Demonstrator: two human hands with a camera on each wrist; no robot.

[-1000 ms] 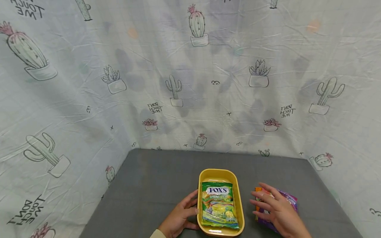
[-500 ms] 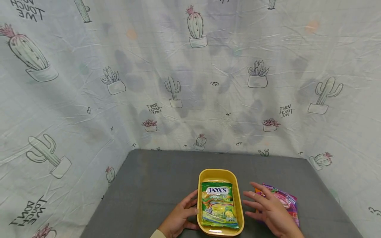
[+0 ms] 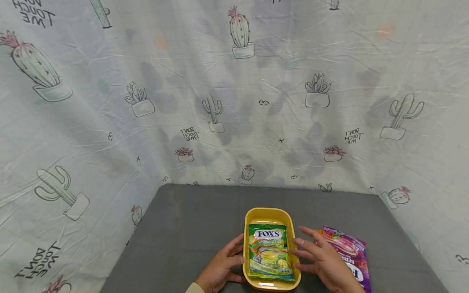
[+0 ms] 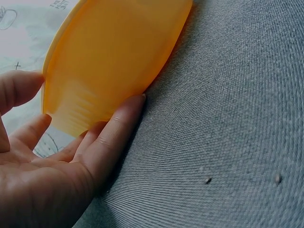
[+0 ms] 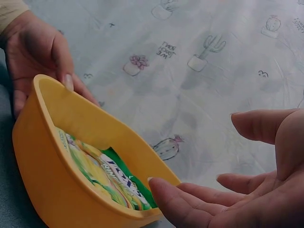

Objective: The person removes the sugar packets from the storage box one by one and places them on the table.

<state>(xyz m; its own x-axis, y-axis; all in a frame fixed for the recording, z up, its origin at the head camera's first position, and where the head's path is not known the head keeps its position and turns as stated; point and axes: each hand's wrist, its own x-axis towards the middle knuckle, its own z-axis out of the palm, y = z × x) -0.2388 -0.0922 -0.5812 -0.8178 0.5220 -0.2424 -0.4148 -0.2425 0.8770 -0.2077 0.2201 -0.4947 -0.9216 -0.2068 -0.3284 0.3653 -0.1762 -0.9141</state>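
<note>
Touching the yellow tray [image 3: 269, 216] at lower centre with my left hand [image 3: 221, 262], fingers relaxed, and my right hand [image 3: 322, 260] spread, empty, beside it, I should press both sides evenly.

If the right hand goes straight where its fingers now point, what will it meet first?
Most likely the yellow tray, at its right wall, before the green packet inside. In the head view, the right hand appears almost at the rim; whether they touch is unclear.
</note>
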